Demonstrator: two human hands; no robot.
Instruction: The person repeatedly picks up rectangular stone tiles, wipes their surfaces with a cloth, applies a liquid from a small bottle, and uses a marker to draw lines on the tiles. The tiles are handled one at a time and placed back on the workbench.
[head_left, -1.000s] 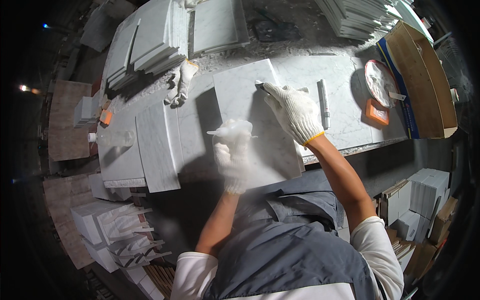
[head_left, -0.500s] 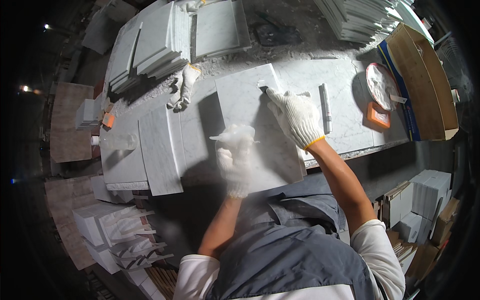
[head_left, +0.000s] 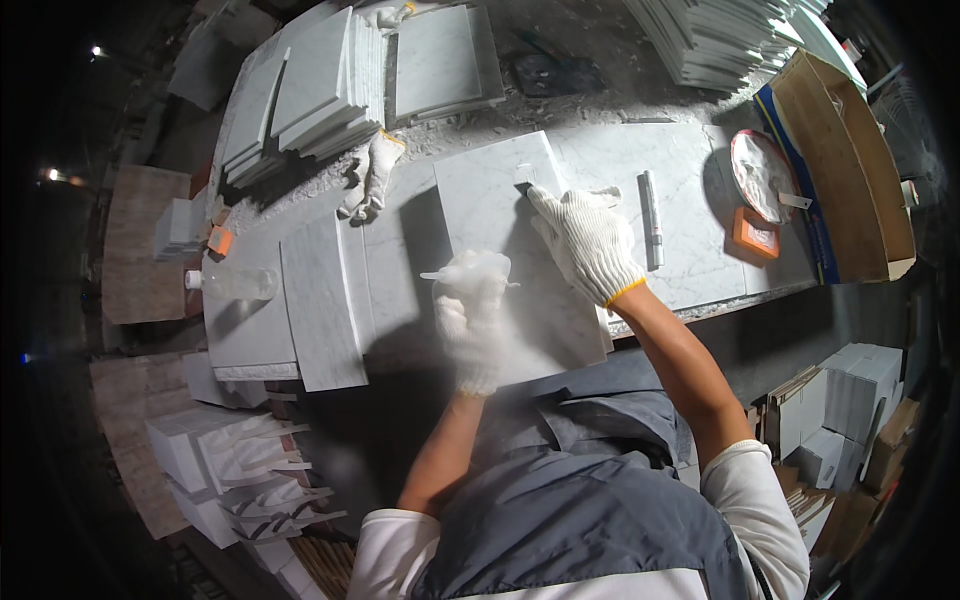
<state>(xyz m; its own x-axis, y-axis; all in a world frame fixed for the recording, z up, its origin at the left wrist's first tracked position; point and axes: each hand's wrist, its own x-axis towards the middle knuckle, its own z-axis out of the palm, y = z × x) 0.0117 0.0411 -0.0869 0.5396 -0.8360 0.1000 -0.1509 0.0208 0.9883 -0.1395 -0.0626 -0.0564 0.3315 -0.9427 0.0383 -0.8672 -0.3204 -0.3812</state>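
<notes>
A veined white marble tile [head_left: 490, 190] lies raised on the work surface in front of me. My left hand [head_left: 468, 335], in a white knitted glove, is closed round a translucent whitish plastic piece [head_left: 478, 268] above the tile's near left part; this spot looks hazy. On the right, my gloved right hand [head_left: 590, 240] reaches over the tile with its fingers drawn together. Its fingertips are at a small pale patch [head_left: 525, 172] near the tile's far edge. A dark spot shows at the fingertips; whether it is a small tool or shadow, I cannot make out.
Right of the tile lie a marker pen [head_left: 652, 220], a round dish of white paste [head_left: 760, 175], an orange box [head_left: 756, 232] and an open carton [head_left: 850, 170]. Spare gloves [head_left: 372, 175], stacked tiles [head_left: 325, 85], a clear bottle [head_left: 235, 283] and a narrow slab [head_left: 318, 300] are leftward.
My right fingertips have shifted slightly toward me and left, off the pale patch's middle, and more of that patch shows. The left hand keeps the plastic piece almost in place.
</notes>
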